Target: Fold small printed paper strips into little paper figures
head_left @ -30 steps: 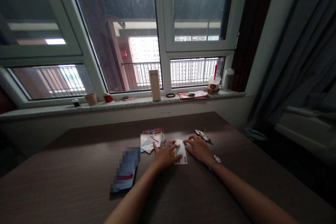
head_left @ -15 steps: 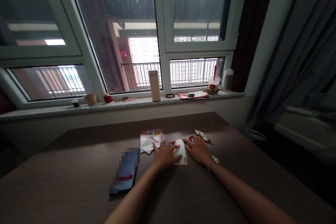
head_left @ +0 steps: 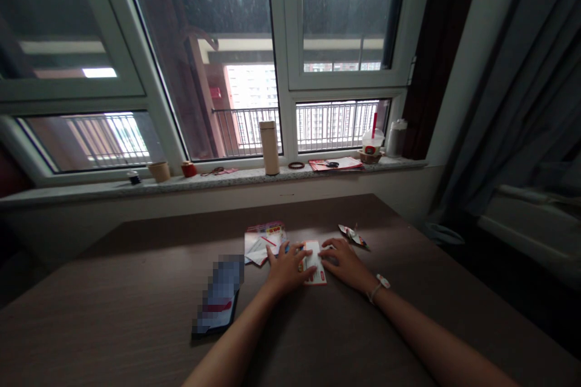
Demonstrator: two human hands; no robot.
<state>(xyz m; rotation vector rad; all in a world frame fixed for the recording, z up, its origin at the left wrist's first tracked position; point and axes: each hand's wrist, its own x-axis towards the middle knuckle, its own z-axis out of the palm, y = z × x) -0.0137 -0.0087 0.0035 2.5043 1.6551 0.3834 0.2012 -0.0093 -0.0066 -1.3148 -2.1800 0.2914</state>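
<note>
A small white printed paper (head_left: 318,272) with red and orange marks lies flat on the table between my hands. Over its left side rests my left hand (head_left: 289,269), open, fingers spread and pressing it down. My right hand (head_left: 345,265) is open at the paper's right edge, fingers bent and apart, fingertips touching or very near it. Beyond my left hand, partly covered by it, lie colourful leaflets (head_left: 258,246). A crumpled or folded printed piece (head_left: 354,236) sits just past my right hand.
On the brown table (head_left: 136,290), a phone (head_left: 220,296) with a blurred screen lies left of my left forearm. The windowsill (head_left: 245,176) holds a beige thermos (head_left: 269,148), scissors (head_left: 333,164) on red papers, a drink cup (head_left: 372,141) with a straw, and a paper cup (head_left: 159,172).
My right hand's fingers have bent more and its wrist has shifted slightly right and down. My left hand stays on the paper. The whole view has shifted a little.
</note>
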